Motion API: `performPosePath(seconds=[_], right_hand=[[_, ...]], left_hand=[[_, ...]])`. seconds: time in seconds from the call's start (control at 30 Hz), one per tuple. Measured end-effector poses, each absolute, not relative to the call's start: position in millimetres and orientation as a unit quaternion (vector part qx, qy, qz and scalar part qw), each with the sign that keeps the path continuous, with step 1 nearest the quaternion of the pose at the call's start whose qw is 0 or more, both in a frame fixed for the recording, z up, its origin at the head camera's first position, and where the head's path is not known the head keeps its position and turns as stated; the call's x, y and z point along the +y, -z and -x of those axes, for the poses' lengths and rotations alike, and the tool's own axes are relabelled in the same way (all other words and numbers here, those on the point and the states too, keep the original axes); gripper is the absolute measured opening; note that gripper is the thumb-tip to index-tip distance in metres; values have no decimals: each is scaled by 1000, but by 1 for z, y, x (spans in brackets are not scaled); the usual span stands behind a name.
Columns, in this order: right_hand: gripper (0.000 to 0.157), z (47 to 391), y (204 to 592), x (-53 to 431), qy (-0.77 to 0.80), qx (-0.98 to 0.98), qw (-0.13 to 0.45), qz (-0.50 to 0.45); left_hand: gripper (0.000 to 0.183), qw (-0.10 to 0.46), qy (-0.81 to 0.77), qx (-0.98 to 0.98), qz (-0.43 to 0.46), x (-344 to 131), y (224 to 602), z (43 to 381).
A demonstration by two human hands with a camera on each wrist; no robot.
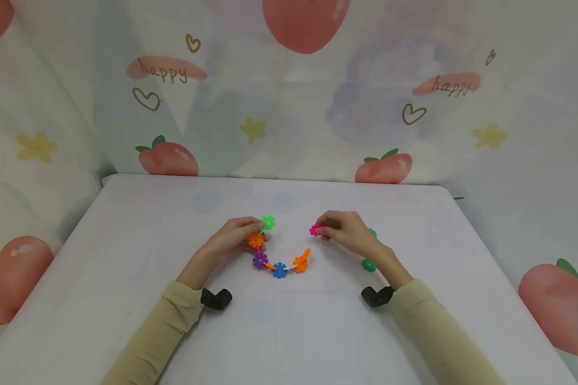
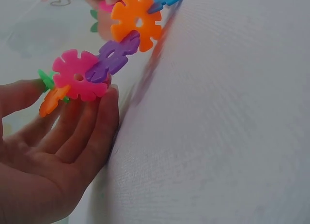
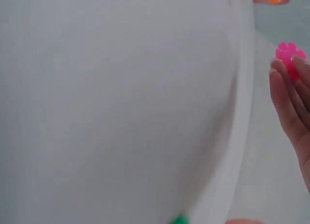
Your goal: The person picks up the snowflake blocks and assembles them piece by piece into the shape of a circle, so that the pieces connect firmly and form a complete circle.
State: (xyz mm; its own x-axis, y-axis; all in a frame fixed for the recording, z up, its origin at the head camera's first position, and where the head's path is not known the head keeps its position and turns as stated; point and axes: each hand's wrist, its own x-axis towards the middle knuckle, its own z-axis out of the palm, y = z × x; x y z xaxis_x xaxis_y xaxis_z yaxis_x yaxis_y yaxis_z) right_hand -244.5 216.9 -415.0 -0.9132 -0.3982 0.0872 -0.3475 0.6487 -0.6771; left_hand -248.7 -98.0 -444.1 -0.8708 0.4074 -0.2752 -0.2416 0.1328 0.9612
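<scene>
My left hand (image 1: pixel 233 238) holds one end of a chain of slotted flower-shaped plastic discs, near a light green disc (image 1: pixel 268 222) and an orange disc (image 1: pixel 256 240). From there the chain curves through a purple disc (image 1: pixel 260 261) and a blue disc (image 1: pixel 279 270) to orange pieces (image 1: pixel 300 264) at its other end. In the left wrist view, thumb and fingers lie around a pink disc (image 2: pixel 77 76) and its neighbours. Apart from the chain, on its right, my right hand (image 1: pixel 349 230) pinches a single pink disc (image 1: pixel 315 230) between thumb and fingers.
Near the right forearm lies a green disc (image 1: pixel 368 265) on the white table (image 1: pixel 270 342). Another green piece (image 1: pixel 373 233) is partly hidden behind the right hand. A patterned cloth wall (image 1: pixel 289 107) stands behind the table's far edge.
</scene>
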Motion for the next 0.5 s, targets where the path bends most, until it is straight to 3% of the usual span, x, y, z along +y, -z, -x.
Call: performPosePath(seconds=[0.5], right_hand=[[7,259,411,157,404,881,14,247]], left_hand=[[37,239,-651,718,-54,-96,443,248]])
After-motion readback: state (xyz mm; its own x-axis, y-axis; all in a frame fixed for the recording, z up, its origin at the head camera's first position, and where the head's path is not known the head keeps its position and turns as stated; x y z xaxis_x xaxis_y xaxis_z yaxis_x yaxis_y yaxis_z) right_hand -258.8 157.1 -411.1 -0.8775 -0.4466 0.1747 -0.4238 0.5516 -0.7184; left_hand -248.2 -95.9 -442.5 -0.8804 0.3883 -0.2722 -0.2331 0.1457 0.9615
